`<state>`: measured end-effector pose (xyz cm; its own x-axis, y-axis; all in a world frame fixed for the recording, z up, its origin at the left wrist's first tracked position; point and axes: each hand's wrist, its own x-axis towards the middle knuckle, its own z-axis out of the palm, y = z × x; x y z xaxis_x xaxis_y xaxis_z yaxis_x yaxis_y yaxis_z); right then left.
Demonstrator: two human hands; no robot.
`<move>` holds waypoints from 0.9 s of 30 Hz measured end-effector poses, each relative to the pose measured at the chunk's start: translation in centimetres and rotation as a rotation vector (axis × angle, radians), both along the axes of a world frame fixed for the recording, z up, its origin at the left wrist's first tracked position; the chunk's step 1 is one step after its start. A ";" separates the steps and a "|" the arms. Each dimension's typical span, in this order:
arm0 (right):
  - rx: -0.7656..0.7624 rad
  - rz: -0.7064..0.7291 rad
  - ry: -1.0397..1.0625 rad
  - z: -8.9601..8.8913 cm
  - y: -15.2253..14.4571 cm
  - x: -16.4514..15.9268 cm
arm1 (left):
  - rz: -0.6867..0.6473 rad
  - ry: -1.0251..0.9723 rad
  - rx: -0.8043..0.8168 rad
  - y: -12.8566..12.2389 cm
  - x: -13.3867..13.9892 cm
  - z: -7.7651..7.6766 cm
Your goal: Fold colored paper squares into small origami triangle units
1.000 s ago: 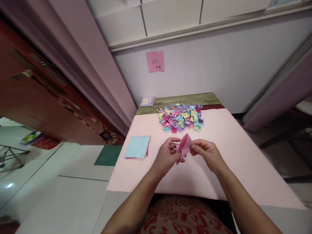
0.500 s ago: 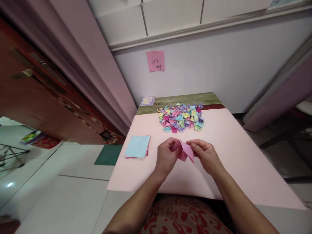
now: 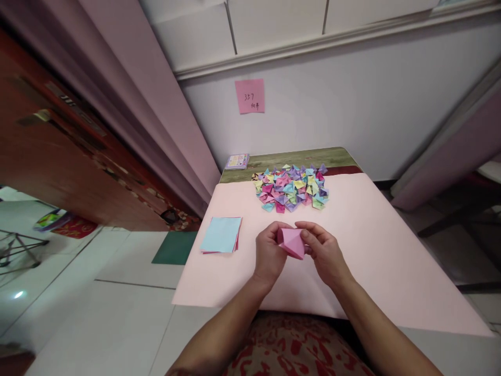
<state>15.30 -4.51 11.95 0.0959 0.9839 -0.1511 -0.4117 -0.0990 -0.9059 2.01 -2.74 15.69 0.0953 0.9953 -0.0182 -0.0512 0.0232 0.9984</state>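
Observation:
A piece of pink origami paper (image 3: 293,242), partly folded, is held between my two hands above the near part of the table. My left hand (image 3: 271,250) grips its left side, the fingers curled behind it. On the other side, my right hand (image 3: 323,250) pinches the right edge between thumb and fingers. Beyond the hands lies a pile of small folded paper pieces (image 3: 290,189) in pink, yellow, blue, purple and green. To the left sits a stack of square paper sheets (image 3: 221,235), light blue on top with pink edges below.
A pale pink cover (image 3: 376,261) lies over most of the table. A packet (image 3: 237,161) rests at the far left corner. On the wall behind hangs a pink note (image 3: 249,96) with handwriting. A curtain (image 3: 180,109) and a reddish-brown door (image 3: 78,151) stand to the left.
The pink paper has turned from spread, pointed flaps into a more compact, folded-in shape. My right hand has shifted slightly left, closer to my left hand.

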 end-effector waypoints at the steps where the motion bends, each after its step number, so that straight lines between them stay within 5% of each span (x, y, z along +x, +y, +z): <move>1: -0.009 0.025 -0.006 0.1 0.0 0.2 | 0.001 0.020 0.032 0.0 0.0 0.1; 9: 0.005 -0.024 -0.069 0.5 0.3 1.8 | -0.116 -0.265 -0.273 0.3 0.0 -0.4; 14: 0.061 -0.099 -0.165 0.5 0.2 1.6 | -0.163 -0.180 -0.215 0.3 -0.4 -0.7; 18: 0.053 0.133 -0.294 0.5 0.2 2.7 | -0.229 0.058 -0.075 0.8 -1.3 -0.7; 21: 0.031 0.279 -0.340 0.2 0.2 3.4 | -0.179 0.028 -0.088 1.3 -1.3 -0.7; 24: -0.004 0.103 -0.265 -0.3 0.0 2.7 | -0.070 -0.161 -0.199 1.3 -0.6 -1.2; 27: -0.018 -0.082 -0.143 -0.8 -0.5 1.2 | -0.100 -0.253 -0.310 1.0 0.0 -1.9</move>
<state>16.48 -4.97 11.11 0.1973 0.9692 -0.1472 -0.2856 -0.0868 -0.9544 2.01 -1.72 13.83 0.2310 0.9319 -0.2797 -0.2767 0.3385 0.8994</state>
